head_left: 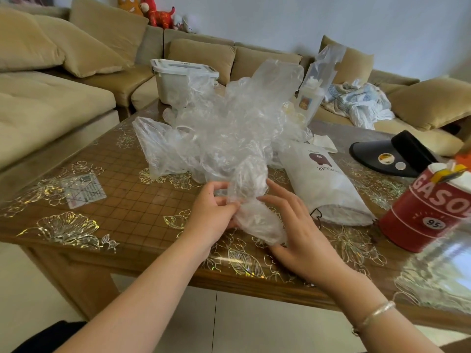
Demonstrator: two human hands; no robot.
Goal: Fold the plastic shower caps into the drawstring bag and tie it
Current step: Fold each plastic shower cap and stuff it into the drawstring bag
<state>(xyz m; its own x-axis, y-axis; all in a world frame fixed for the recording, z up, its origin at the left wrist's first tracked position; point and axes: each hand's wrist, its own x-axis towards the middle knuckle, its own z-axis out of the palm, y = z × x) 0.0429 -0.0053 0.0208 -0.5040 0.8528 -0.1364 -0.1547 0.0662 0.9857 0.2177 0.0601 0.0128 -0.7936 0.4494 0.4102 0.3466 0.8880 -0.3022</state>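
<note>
A big heap of clear plastic shower caps lies crumpled on the middle of the table. One bunched cap sits at the heap's near end, between both hands. My left hand pinches its left side with curled fingers. My right hand holds its right side, the fingers bent against the plastic. The white drawstring bag with a dark red print lies flat to the right of my hands, its black cord showing at the near end.
On the wooden table stand a red "GASOL" tin at the right, a black visor cap behind it, a white lidded box at the back and a small card at the left. Beige sofas surround the table.
</note>
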